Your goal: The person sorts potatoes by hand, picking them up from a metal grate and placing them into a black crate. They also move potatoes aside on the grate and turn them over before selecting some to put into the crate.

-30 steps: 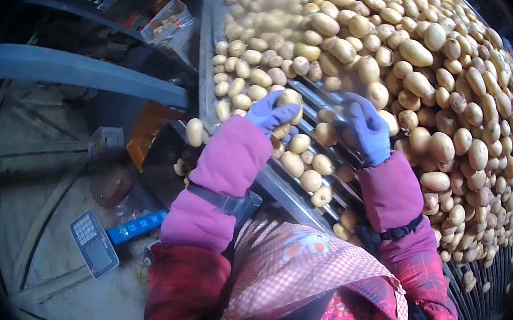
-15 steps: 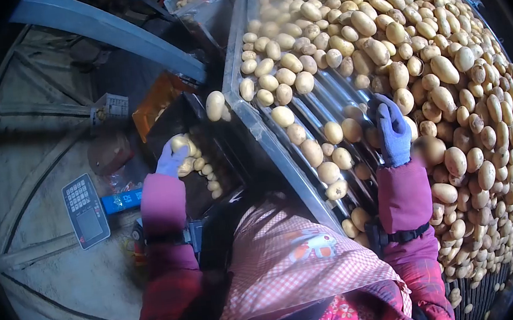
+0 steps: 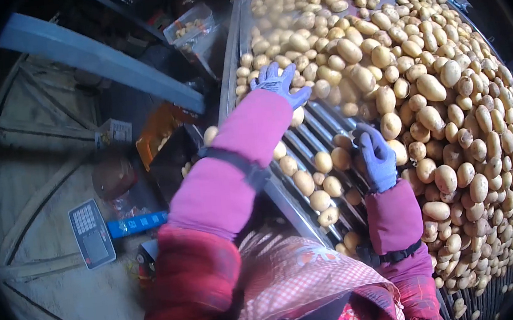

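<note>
While the left hand (image 3: 278, 84) stretches out over the left edge of the roller bed (image 3: 320, 126), its blue-gloved fingers are spread wide and lie palm-down on the potatoes (image 3: 422, 88) just inside the metal side rail (image 3: 228, 82). No potato shows in its grip. The pink sleeve (image 3: 237, 155) behind it crosses that rail at a slant.

The right hand (image 3: 376, 159), also in a blue glove, rests nearer the person on the bare rollers, at the near edge of the heap. Its back faces the head camera and its fingers curl downward among loose potatoes. Whether it has hold of one cannot be told, since the palm is hidden.

The potatoes cover most of the roller bed, piled thick along its right side and far end and thinning to scattered ones between the two hands. A few lie on the rollers close to the person's checked apron (image 3: 304, 272). One potato (image 3: 209, 135) sits just outside the rail, above a dark crate (image 3: 170, 162) that stands beside the left edge of the bed.

Farther left, on the floor, lies a grey weighing display (image 3: 91, 233) joined to a blue bar (image 3: 138, 223). A small cardboard box (image 3: 115, 131) sits near the crate. A grey beam (image 3: 99, 63) runs slantwise above them, and a clear plastic box (image 3: 189, 26) holding small potatoes stands near the far left corner of the bed.
</note>
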A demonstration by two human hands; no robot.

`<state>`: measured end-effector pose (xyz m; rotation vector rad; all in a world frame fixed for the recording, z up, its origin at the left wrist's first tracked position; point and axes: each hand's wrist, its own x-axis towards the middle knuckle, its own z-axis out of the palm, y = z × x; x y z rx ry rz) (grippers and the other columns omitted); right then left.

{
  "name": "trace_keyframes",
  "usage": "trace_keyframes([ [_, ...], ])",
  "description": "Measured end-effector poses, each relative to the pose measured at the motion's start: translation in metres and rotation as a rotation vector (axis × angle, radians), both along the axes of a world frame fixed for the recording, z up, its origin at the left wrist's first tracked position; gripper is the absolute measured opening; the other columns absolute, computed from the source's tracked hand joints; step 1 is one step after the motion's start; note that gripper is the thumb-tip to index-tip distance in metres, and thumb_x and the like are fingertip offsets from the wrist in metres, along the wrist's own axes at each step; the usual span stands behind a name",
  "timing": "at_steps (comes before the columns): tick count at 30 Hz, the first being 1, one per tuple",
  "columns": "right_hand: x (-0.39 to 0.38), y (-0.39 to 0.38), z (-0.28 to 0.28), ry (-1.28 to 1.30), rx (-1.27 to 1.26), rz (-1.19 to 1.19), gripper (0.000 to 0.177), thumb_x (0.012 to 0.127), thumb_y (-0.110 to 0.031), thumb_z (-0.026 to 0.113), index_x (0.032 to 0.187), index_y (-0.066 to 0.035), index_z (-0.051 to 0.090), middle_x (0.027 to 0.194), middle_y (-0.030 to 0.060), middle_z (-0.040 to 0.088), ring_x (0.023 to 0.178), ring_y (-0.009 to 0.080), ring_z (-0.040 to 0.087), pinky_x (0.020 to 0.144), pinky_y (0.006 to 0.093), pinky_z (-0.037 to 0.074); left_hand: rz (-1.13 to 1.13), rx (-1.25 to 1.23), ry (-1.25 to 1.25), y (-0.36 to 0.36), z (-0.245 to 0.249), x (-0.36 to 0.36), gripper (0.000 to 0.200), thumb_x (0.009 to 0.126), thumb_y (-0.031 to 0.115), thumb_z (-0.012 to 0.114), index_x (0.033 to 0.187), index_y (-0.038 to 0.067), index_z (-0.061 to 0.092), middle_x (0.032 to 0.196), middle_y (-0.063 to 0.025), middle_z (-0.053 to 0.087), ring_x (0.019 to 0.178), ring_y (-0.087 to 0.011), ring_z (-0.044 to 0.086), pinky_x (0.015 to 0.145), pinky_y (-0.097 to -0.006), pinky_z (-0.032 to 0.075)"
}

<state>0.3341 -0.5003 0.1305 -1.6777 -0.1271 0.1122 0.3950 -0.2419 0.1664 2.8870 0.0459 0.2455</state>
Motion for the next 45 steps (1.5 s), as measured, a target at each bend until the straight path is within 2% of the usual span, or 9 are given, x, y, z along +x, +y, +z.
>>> trace_keyframes([
  [4, -0.002, -0.003, 0.010, 0.014, -0.103, 0.029, 0.030, 0.099, -0.019, 0.053, 0.122, 0.000, 0.060, 0.103, 0.0073, 0.066, 0.096, 0.0143, 0.061, 0.086, 0.0273, 0.049, 0.170, 0.088, 0.024, -0.035, -0.030, 0.026, 0.064, 0.084, 0.051, 0.061, 0.137, 0.018, 0.052, 0.139, -0.0236, 0.044, 0.130, -0.0402, 0.042, 0.108, -0.0568, 0.027],
  [11, -0.002, 0.000, 0.007, 0.005, -0.046, 0.029, 0.030, 0.100, -0.017, 0.052, 0.124, 0.000, 0.058, 0.107, 0.0089, 0.066, 0.100, 0.0162, 0.061, 0.089, 0.0288, 0.048, -0.621, 0.124, 0.130, -0.018, 0.015, -0.082, 0.053, 0.076, 0.040, 0.069, 0.123, 0.015, 0.062, 0.137, -0.0200, 0.048, 0.126, -0.0391, 0.047, 0.105, -0.0555, 0.036],
  [13, -0.003, -0.001, 0.017, -0.005, -0.129, 0.026, 0.029, 0.099, -0.015, 0.052, 0.122, 0.000, 0.059, 0.108, 0.0105, 0.066, 0.102, 0.0172, 0.061, 0.091, 0.0299, 0.048, -0.692, -0.279, 0.108, -0.015, 0.021, -0.076, 0.050, 0.078, 0.028, 0.071, 0.124, 0.011, 0.062, 0.130, -0.0191, 0.056, 0.117, -0.0373, 0.055, 0.099, -0.0474, 0.046],
  [22, -0.004, 0.004, 0.017, -0.027, -0.155, -0.008, 0.029, 0.094, -0.016, 0.058, 0.119, -0.002, 0.063, 0.101, 0.0165, 0.068, 0.091, 0.0243, 0.067, 0.083, 0.0336, 0.052, -0.052, -0.595, 0.099, -0.021, 0.009, 0.092, 0.056, 0.090, 0.044, 0.062, 0.128, 0.003, 0.056, 0.125, -0.0210, 0.058, 0.112, -0.0307, 0.058, 0.094, -0.0379, 0.048],
  [23, -0.005, 0.004, 0.013, -0.058, -0.147, -0.005, 0.030, 0.093, -0.016, 0.058, 0.119, -0.002, 0.063, 0.102, 0.0173, 0.068, 0.093, 0.0261, 0.067, 0.084, 0.0344, 0.052, -0.274, -0.172, 0.064, -0.017, -0.015, 0.104, 0.066, 0.088, 0.054, 0.060, 0.132, 0.006, 0.054, 0.131, -0.0209, 0.055, 0.126, -0.0352, 0.049, 0.105, -0.0432, 0.039],
  [26, -0.003, 0.003, 0.021, -0.054, -0.222, 0.016, 0.030, 0.094, -0.017, 0.057, 0.119, -0.002, 0.062, 0.107, 0.0192, 0.066, 0.100, 0.0310, 0.066, 0.087, 0.0367, 0.052, 0.047, -0.199, -0.027, -0.046, -0.062, 0.119, 0.068, 0.084, 0.063, 0.057, 0.136, 0.020, 0.053, 0.139, -0.0178, 0.049, 0.133, -0.0397, 0.039, 0.112, -0.0535, 0.022],
  [34, -0.003, 0.002, 0.014, -0.106, -0.188, 0.027, 0.031, 0.094, -0.018, 0.057, 0.121, -0.003, 0.062, 0.106, 0.0174, 0.067, 0.097, 0.0287, 0.067, 0.084, 0.0356, 0.052, -0.523, -0.060, 0.109, -0.015, -0.004, 0.012, 0.056, 0.081, 0.038, 0.067, 0.132, 0.019, 0.057, 0.140, -0.0192, 0.046, 0.130, -0.0398, 0.041, 0.105, -0.0560, 0.033],
  [41, -0.003, 0.003, 0.014, -0.091, -0.197, 0.025, 0.030, 0.093, -0.019, 0.058, 0.119, -0.004, 0.063, 0.105, 0.0177, 0.067, 0.095, 0.0299, 0.067, 0.083, 0.0362, 0.052, -0.339, -0.593, 0.234, 0.013, -0.008, 0.006, 0.039, 0.089, 0.020, 0.061, 0.125, 0.005, 0.060, 0.096, -0.0127, 0.065, 0.082, -0.0230, 0.063, 0.073, -0.0329, 0.051],
  [45, -0.002, 0.003, 0.013, -0.117, -0.197, 0.027, 0.029, 0.092, -0.019, 0.059, 0.117, -0.004, 0.064, 0.100, 0.0180, 0.068, 0.092, 0.0311, 0.068, 0.081, 0.0367, 0.053, -0.202, -0.587, -0.105, 0.022, -0.006, 0.099, 0.038, 0.090, 0.019, 0.061, 0.124, 0.003, 0.059, 0.106, -0.0157, 0.063, 0.088, -0.0221, 0.063, 0.080, -0.0334, 0.052],
])
